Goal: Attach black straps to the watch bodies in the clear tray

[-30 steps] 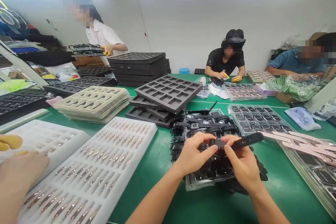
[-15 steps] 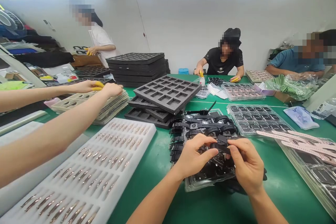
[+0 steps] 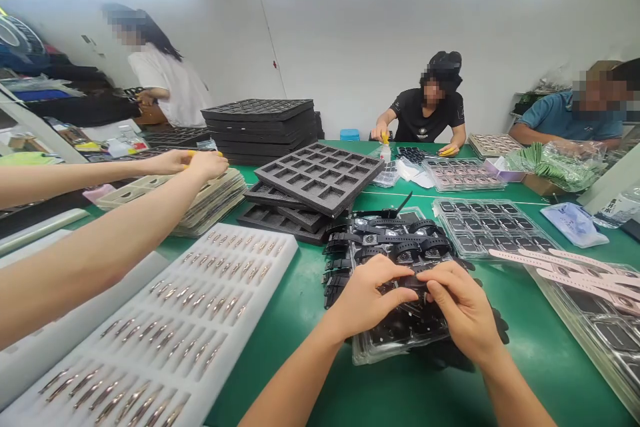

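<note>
Both hands meet over a pile of black watches. My left hand pinches a black watch strap between thumb and fingers. From the other side my right hand grips the same strap, its fingertips close to the left ones and covering much of it. Beneath and beyond lie several black-strapped watches on a clear plastic tray, their straps sticking out to the left. Dark straps also show beside my right hand, partly hidden by it.
A white foam tray of metal pieces lies left, with a co-worker's arms reaching across. Black foam trays are stacked ahead. Clear trays of watch cases and pink straps lie right. Co-workers sit or stand across the green table.
My right hand has shifted slightly left and its fingers have closed in nearer my left fingertips on the strap. At the back left, the white-clad co-worker has moved left and turned.
</note>
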The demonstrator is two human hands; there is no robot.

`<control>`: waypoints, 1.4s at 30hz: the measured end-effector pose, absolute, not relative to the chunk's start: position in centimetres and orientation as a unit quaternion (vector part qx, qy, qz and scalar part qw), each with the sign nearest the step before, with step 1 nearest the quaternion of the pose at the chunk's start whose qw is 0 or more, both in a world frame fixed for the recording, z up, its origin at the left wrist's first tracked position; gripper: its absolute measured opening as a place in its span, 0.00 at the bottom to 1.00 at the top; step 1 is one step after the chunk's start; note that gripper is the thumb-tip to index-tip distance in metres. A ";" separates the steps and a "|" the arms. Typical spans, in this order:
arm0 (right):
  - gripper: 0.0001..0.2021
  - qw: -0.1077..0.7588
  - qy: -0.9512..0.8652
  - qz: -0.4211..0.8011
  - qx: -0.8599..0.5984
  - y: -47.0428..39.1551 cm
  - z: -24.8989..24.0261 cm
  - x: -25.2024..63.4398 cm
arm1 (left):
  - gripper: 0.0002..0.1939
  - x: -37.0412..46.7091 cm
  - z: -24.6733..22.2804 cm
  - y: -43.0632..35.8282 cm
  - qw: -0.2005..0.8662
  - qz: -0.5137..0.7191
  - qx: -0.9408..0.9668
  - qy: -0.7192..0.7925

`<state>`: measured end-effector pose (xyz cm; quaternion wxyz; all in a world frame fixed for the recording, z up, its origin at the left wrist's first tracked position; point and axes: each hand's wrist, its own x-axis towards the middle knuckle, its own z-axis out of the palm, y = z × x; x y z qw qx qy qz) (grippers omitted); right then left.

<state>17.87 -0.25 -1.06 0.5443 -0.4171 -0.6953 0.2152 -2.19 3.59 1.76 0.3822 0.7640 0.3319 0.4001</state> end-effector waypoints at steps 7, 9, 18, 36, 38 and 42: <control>0.12 0.586 -0.668 0.158 -0.431 -0.2 -1.5 17.3 | 0.15 -1.5 0.9 3.6 0.475 0.468 0.645 0.373; 0.09 0.600 -0.659 0.154 -0.426 -0.2 -1.4 17.2 | 0.12 -1.4 0.9 3.6 0.462 0.460 0.660 0.372; 0.09 0.597 -0.657 0.178 -0.424 0.0 -1.1 17.2 | 0.13 -1.4 0.8 3.5 0.390 0.444 0.730 0.344; 0.05 0.621 -0.604 0.232 -0.443 -0.1 -1.2 17.1 | 0.22 -1.0 0.9 3.3 0.463 0.414 0.692 0.367; 0.04 0.654 -0.566 0.248 -0.436 -0.2 -1.2 17.2 | 0.22 -1.0 1.0 3.3 0.473 0.424 0.677 0.372; 0.03 0.650 -0.566 0.274 -0.427 -0.2 -1.4 17.4 | 0.11 -0.9 0.9 3.4 0.430 0.456 0.679 0.383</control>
